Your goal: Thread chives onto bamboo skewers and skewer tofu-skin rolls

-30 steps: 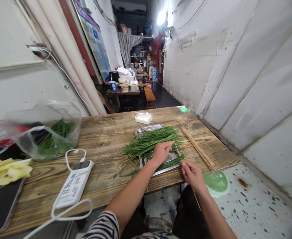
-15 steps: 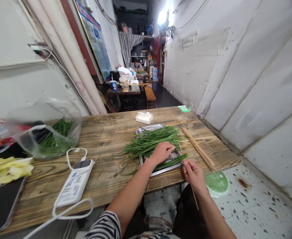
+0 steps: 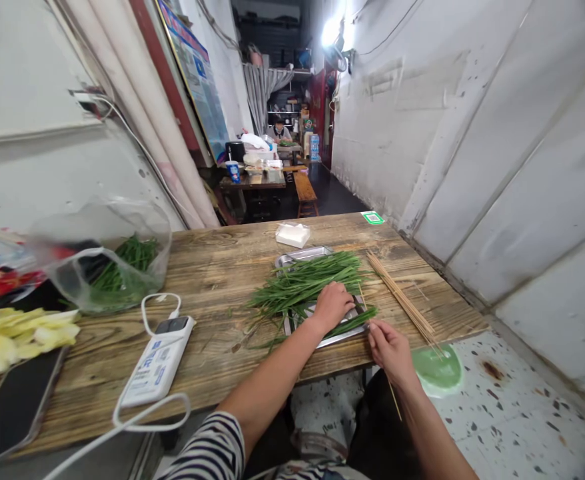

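Observation:
A heap of long green garlic chives (image 3: 307,280) lies across a metal tray (image 3: 340,339) on the wooden table. My left hand (image 3: 332,307) is over the front of the tray, its curled fingers closed on a smaller bunch of chives (image 3: 347,327); the fingertips are partly hidden. At the right end of that bunch, my right hand (image 3: 388,343) pinches a thin bamboo skewer (image 3: 395,397). One end of the skewer sticks out below the hand, and the tip shows above the bunch. Several more bamboo skewers (image 3: 402,297) lie in a pile to the right.
A white packet (image 3: 292,234) sits behind the tray. On the left are a plastic bag (image 3: 62,280) with more chives, a white power strip (image 3: 157,363), a phone (image 3: 17,407) and pale yellow leaves (image 3: 22,337). Beside the table's right edge is a green bowl (image 3: 437,373). A person (image 3: 279,131) sits far back.
My left hand has shifted slightly right and lower onto the front bunch. My right hand stays at the bunch's end with the skewer. The whole view has turned a little left.

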The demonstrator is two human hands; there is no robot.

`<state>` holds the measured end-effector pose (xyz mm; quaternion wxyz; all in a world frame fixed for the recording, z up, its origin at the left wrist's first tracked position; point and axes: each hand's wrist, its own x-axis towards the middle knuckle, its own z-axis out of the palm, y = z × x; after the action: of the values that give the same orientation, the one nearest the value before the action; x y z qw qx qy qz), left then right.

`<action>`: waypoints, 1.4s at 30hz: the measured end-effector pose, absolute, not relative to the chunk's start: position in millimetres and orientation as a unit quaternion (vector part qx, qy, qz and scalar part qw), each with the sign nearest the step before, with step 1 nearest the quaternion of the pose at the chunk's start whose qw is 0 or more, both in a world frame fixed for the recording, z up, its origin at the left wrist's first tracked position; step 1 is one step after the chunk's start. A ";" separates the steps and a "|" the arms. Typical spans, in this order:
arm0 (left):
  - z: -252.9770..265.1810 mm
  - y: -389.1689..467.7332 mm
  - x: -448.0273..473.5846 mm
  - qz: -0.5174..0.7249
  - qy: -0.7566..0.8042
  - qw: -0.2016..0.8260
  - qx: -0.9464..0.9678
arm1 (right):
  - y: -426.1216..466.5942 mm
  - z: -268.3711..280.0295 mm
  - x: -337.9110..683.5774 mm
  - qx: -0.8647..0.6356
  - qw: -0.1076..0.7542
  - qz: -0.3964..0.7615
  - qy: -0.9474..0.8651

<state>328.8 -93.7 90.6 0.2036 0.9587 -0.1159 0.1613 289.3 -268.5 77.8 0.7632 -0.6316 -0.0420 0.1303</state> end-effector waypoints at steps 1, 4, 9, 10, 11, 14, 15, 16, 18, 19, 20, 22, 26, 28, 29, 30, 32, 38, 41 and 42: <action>91.2 -94.3 328.8 0.167 -0.116 0.224 0.953 | -268.5 77.7 289.3 -0.632 0.762 0.131 -0.042; 92.1 -95.0 329.6 0.193 -0.086 0.332 0.919 | -268.8 77.2 289.4 -0.635 0.760 0.133 -0.042; 90.7 -93.4 333.4 0.143 0.011 0.572 0.807 | -269.9 77.1 289.7 -0.646 0.751 0.127 -0.053; 90.6 -93.3 334.0 0.127 0.023 0.600 0.790 | -270.0 77.4 289.8 -0.648 0.749 0.125 -0.054; 90.8 -93.3 334.3 0.113 0.032 0.621 0.775 | -270.1 77.7 290.0 -0.650 0.748 0.126 -0.053; 93.1 -94.5 334.0 0.105 0.049 0.655 0.747 | -269.7 79.1 290.4 -0.647 0.748 0.139 -0.050; 94.3 -95.0 333.5 0.110 0.051 0.657 0.744 | -269.5 79.6 290.4 -0.643 0.751 0.143 -0.050; 95.6 -95.3 333.1 0.117 0.052 0.654 0.746 | -269.3 80.0 290.5 -0.640 0.753 0.144 -0.049; 98.2 -95.6 332.0 0.127 0.049 0.643 0.754 | -269.0 80.7 290.4 -0.635 0.757 0.143 -0.048; 99.4 -95.4 331.5 0.129 0.045 0.638 0.758 | -268.9 80.9 290.2 -0.634 0.759 0.142 -0.049; 100.4 -95.2 331.1 0.129 0.040 0.634 0.761 | -268.9 81.1 290.1 -0.633 0.759 0.142 -0.049; 101.7 -94.7 330.3 0.128 0.029 0.630 0.765 | -269.0 81.3 289.8 -0.631 0.761 0.144 -0.048; 101.1 -94.1 330.3 0.147 0.037 0.630 0.761 | -269.6 81.8 289.5 -0.629 0.761 0.151 -0.049; 100.0 -94.0 330.8 0.161 0.044 0.630 0.758 | -269.7 82.3 289.5 -0.628 0.762 0.154 -0.049; 99.4 -94.0 331.2 0.165 0.048 0.631 0.756 | -269.7 82.5 289.6 -0.627 0.762 0.155 -0.047; 99.0 -94.0 331.5 0.165 0.051 0.633 0.754 | -269.7 82.8 289.6 -0.627 0.762 0.156 -0.045; 98.4 -94.0 331.9 0.166 0.056 0.636 0.751 | -269.6 83.4 289.7 -0.626 0.763 0.158 -0.041; 99.1 -94.5 331.9 0.175 0.057 0.634 0.751 | -270.4 83.2 290.5 -0.630 0.758 0.162 -0.043; 99.2 -94.2 331.7 0.178 0.057 0.636 0.749 | -271.4 81.8 291.0 -0.634 0.755 0.161 -0.051; 99.1 -94.1 331.7 0.179 0.057 0.635 0.749 | -271.7 81.5 291.2 -0.635 0.753 0.161 -0.053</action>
<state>331.7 -94.1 99.1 0.6354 0.7489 0.0574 0.1791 291.2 -271.7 81.5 0.7533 -0.6354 -0.0531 0.1614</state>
